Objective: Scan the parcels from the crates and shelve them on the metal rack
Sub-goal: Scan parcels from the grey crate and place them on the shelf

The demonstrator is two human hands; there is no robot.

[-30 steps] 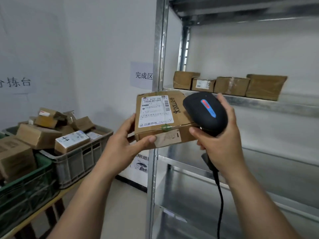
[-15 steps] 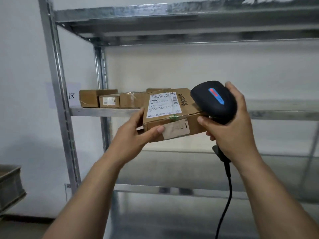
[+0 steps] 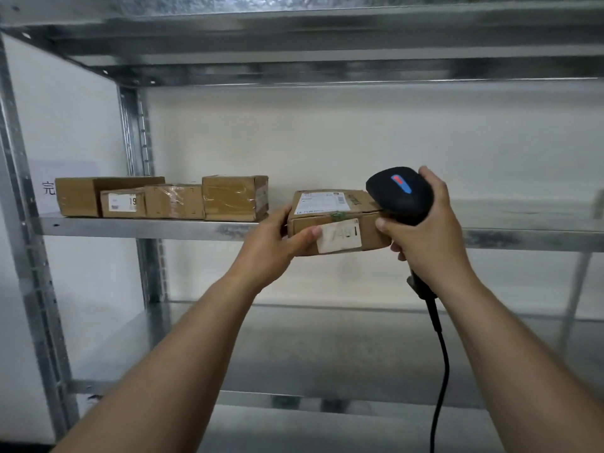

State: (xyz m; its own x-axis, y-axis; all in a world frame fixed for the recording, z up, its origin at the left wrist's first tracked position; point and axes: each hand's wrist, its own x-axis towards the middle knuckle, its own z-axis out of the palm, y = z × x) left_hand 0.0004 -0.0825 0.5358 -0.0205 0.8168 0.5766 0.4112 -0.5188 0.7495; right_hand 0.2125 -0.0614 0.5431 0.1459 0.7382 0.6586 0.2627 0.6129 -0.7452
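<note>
In the head view, the held parcel sits between the two hands at the height of the metal rack's middle shelf. Its front face covers the shelf's front lip, and it cannot be told whether its far edge rests on the metal. The left hand grips the parcel's left end, with the thumb pressed across the front face beside a pale sticker and the fingers hidden behind. The right hand is wrapped around a black scanner with a blue and red mark on its head. One finger of that hand touches the parcel's right end, and the scanner head overlaps the parcel's top right corner. A black cable hangs down from the scanner's handle. Further left on the same shelf, four brown boxes stand in a row touching one another, the nearest just beside the left hand. A white shipping label lies on top of the held parcel. Below, the lower shelf shows behind the forearms, and a paper sign shows on the wall behind the left post.
</note>
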